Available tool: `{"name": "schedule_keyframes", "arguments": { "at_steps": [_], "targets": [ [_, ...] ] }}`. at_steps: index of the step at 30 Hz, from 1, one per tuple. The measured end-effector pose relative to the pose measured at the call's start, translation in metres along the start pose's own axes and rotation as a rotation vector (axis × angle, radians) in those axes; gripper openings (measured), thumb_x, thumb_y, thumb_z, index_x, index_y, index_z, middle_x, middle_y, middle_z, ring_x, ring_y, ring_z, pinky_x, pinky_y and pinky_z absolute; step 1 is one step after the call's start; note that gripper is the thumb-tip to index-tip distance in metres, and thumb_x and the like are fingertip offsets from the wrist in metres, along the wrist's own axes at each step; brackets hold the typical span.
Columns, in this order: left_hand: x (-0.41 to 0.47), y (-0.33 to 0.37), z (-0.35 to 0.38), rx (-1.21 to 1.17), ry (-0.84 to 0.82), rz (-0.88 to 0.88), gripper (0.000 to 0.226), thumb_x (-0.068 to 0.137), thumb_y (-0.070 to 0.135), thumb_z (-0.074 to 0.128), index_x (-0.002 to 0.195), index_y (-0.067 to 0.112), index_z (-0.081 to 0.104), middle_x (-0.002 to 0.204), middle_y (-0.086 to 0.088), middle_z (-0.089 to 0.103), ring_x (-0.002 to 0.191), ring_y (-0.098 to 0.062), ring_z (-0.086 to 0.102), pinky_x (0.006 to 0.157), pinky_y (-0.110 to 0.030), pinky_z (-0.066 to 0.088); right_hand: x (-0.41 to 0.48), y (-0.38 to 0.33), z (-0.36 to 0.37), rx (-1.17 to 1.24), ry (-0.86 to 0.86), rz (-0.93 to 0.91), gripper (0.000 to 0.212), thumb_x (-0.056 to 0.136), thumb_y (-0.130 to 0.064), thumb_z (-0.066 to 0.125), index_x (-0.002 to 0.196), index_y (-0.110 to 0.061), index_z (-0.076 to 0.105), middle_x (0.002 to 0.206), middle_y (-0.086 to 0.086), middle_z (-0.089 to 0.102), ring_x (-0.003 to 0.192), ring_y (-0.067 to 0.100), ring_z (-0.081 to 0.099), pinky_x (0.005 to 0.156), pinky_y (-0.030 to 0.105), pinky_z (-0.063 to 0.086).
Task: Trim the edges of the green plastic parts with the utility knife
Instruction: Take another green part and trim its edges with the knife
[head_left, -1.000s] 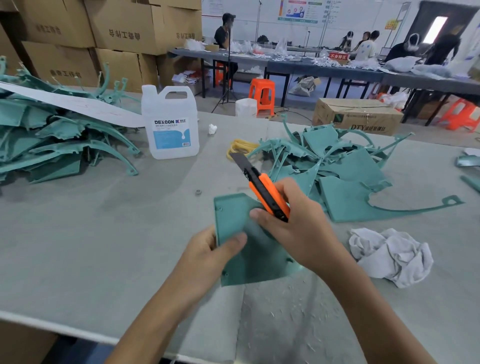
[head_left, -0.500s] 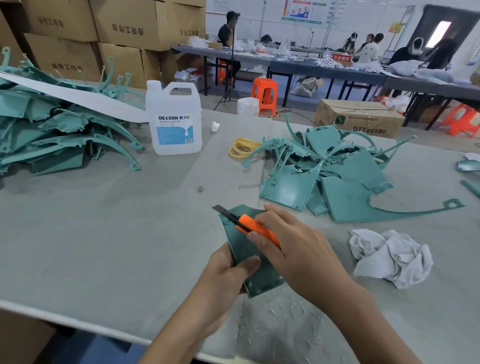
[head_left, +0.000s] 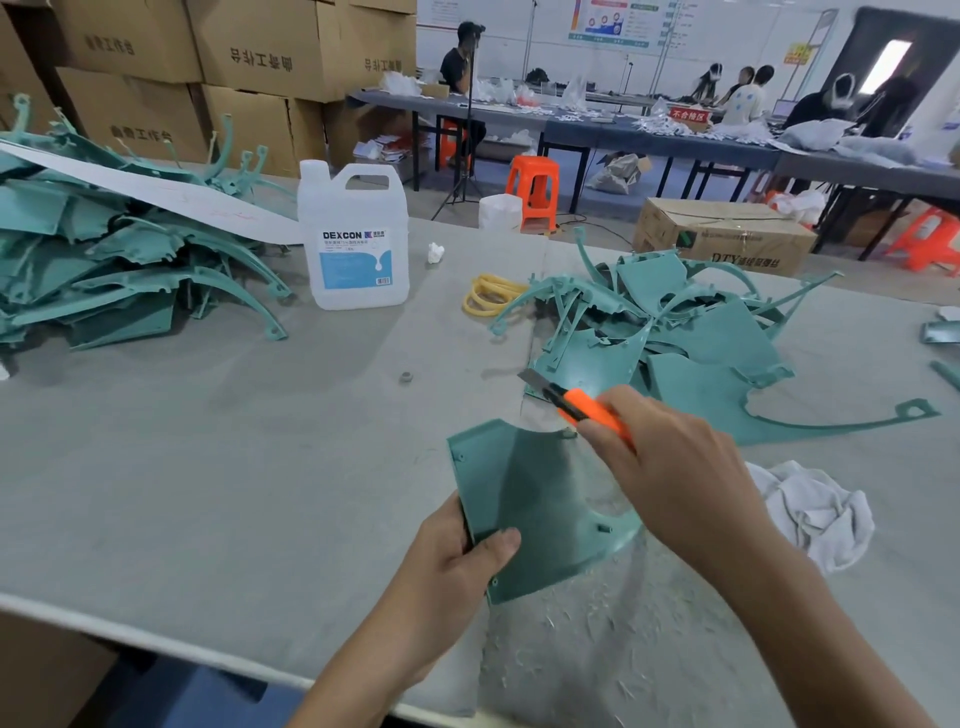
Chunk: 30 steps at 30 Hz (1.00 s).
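My left hand grips the near left edge of a flat green plastic part, thumb on top, holding it above the grey table. My right hand holds the orange utility knife, whose blade points up and left, just past the part's far right corner. One pile of green parts lies behind the knife on the right. A second green pile sits at the far left.
A white DEXCON jug stands mid-table, with yellow rubber bands to its right. A crumpled white rag lies right of my right hand. Pale shavings litter the table's near edge. Cardboard boxes and people at other tables are behind.
The green part has turned from nearly edge-on to flat, face up in my left hand. The knife has lifted off its left edge and moved up and right, past the far corner.
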<state>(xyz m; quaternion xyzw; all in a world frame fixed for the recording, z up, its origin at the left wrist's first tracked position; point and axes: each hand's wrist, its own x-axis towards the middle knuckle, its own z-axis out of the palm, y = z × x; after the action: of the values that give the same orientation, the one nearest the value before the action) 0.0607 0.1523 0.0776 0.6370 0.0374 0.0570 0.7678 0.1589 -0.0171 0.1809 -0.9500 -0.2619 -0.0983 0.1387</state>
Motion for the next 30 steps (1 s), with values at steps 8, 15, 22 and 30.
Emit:
{"name": "schedule_keyframes", "arguments": {
  "at_steps": [8,15,22,30],
  "targets": [
    [0.002,0.007,0.008,0.139,-0.006,0.068,0.031,0.092,0.019,0.055,0.114,0.037,0.067,0.114,0.003,0.074,0.111,-0.016,0.068,0.093,-0.028,0.054,-0.023,-0.023,-0.004,0.119,-0.047,-0.083,0.047,0.094,-0.070,0.021,0.105,-0.035,0.051,0.082,-0.014,0.058,0.068,0.008,0.058,0.067,0.039,0.053],
    [-0.001,0.020,0.001,0.181,-0.069,0.119,0.036,0.093,0.016,0.052,0.126,0.027,0.060,0.122,0.010,0.070,0.121,-0.010,0.061,0.098,-0.023,0.048,-0.004,0.013,-0.014,0.269,0.009,0.053,0.033,0.091,-0.068,0.044,0.099,-0.037,0.054,0.067,-0.004,0.061,0.059,0.013,0.062,0.059,0.035,0.047],
    [0.008,0.051,-0.003,-0.187,0.072,0.155,0.034,0.088,0.020,0.071,0.119,0.007,0.064,0.109,-0.011,0.076,0.095,-0.019,0.074,0.075,-0.024,0.057,0.002,0.005,-0.012,0.753,0.008,0.120,0.041,0.080,-0.051,0.079,0.077,-0.020,0.052,0.052,0.000,0.053,0.041,0.018,0.052,0.039,0.035,0.048],
    [0.007,0.055,0.021,-0.384,0.026,-0.025,0.024,0.094,0.020,0.062,0.112,0.007,0.070,0.110,-0.020,0.074,0.090,-0.031,0.075,0.070,-0.036,0.061,0.006,0.004,-0.017,0.591,-0.033,0.232,0.042,0.088,-0.060,0.067,0.082,-0.020,0.054,0.059,0.002,0.062,0.045,0.015,0.058,0.044,0.034,0.052]
  ]
}}
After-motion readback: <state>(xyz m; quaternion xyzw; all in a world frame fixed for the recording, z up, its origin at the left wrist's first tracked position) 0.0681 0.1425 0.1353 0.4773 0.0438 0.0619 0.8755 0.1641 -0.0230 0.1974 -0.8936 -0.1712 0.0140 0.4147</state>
